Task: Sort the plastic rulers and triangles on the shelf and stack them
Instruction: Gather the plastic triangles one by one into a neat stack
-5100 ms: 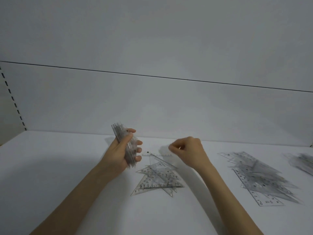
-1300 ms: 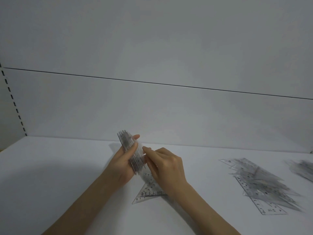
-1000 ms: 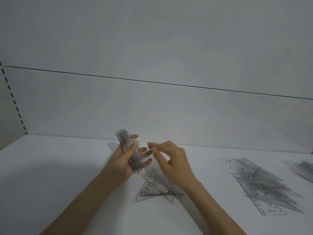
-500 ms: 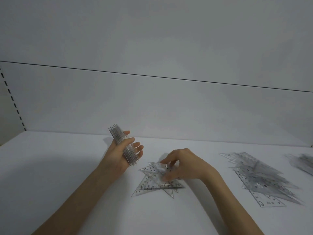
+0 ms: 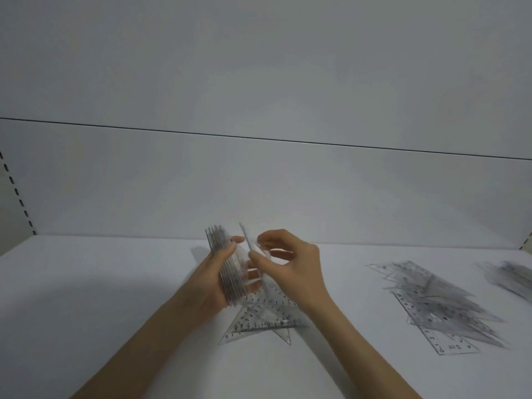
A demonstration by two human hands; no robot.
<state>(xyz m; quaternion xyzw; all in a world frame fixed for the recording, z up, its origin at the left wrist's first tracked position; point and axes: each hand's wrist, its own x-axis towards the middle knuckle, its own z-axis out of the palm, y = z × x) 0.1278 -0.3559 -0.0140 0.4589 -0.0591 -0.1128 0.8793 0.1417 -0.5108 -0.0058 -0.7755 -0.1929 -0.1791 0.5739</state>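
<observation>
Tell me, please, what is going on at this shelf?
A person is sorting clear plastic pieces on a white shelf. The left hand grips a bundle of them on edge; the right hand pinches one more piece beside it. A few triangles lie under the hands, and a bigger loose pile lies to the right.

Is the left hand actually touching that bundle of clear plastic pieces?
Touching. In the head view the left hand grips the bundle, its thumb pressed across the stacked edges.

bare shelf (image 5: 86, 283) left, ruler pile (image 5: 443, 303) right (sprawling)
</observation>
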